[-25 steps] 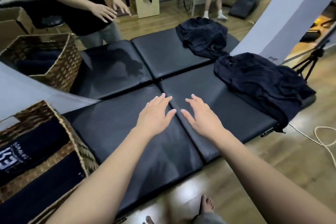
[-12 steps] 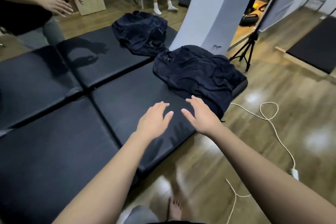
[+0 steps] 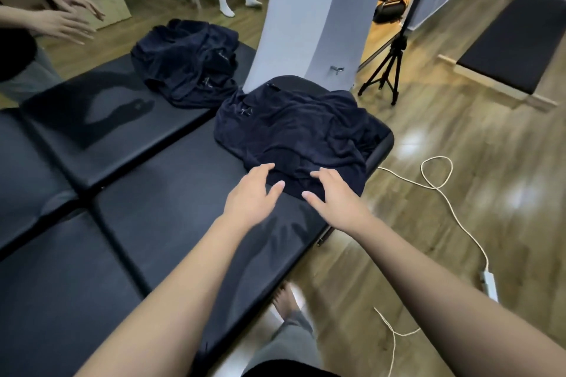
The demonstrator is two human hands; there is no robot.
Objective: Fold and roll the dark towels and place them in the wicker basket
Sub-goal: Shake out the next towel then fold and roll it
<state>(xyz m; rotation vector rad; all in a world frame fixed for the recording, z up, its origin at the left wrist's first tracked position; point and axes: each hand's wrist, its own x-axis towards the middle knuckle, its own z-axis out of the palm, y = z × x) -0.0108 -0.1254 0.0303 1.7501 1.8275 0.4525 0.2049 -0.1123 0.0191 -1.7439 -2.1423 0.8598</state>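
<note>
1. Head view: the landmark is the near pile of dark towels [image 3: 294,135], crumpled on the far right corner of the black padded desk [image 3: 147,193], up against the white pillar [image 3: 306,15].
2. The pile's right side reaches the desk's right edge and a fold hangs over the near-right edge above the wooden floor [image 3: 459,193].
3. The pile has no clean long axis; its mass spreads roughly along the desk's right edge, from the pillar toward the camera.
4. Left of the pile and nearer the camera, the desk's black pads lie bare, split by seams.
5. A second pile of dark towels [image 3: 186,61] sits beyond and left of the first, apart from it, on the far pad.
6. The left hand [image 3: 251,193] hovers at the pile's near edge, fingers spread and relaxed, its grip wide and holding nothing.
7. The right hand [image 3: 333,196] is just beside it over the pile's near-right edge, fingers likewise spread, grip wide; whether the fingertips touch the cloth cannot be told.
8. Right of the pile, a white cord [image 3: 441,187] loops across the floor and a tripod [image 3: 389,70] stands beyond.
9. Another person's hands [image 3: 64,18] reach in far left of the pile.
</note>
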